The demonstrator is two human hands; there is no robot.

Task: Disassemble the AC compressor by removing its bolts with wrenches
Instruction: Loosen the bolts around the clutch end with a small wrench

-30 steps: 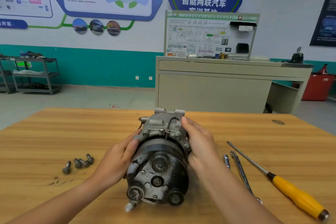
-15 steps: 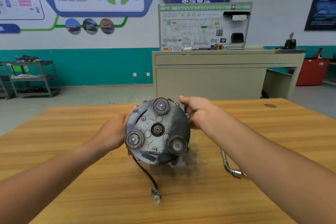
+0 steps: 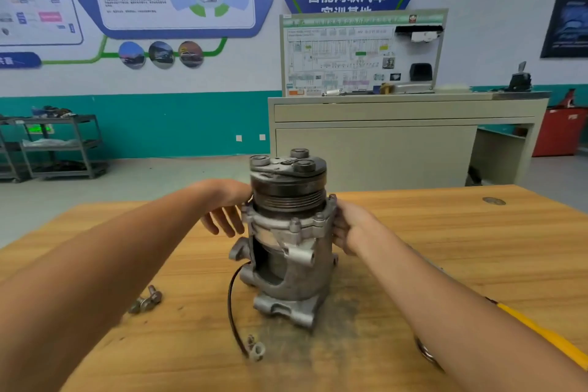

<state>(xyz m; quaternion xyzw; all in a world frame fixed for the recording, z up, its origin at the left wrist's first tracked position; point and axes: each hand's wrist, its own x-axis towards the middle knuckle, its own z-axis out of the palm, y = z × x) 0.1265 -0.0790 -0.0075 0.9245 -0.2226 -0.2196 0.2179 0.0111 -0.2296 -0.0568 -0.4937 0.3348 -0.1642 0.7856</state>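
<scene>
Steadying the AC compressor (image 3: 288, 242) upright on the table (image 3: 445, 232), pulley end up. My right hand (image 3: 351, 229) grips its flange, housing against my palm. My left hand (image 3: 222, 216) hangs slack just beside the opposite flank, holding nothing. Loose bolts (image 3: 148, 299) lie nearer me than the left hand. A flange bolt (image 3: 294, 226) between my hands looks seated. Next, I judge, I need the wrench (image 3: 424, 352) under my right forearm.
</scene>
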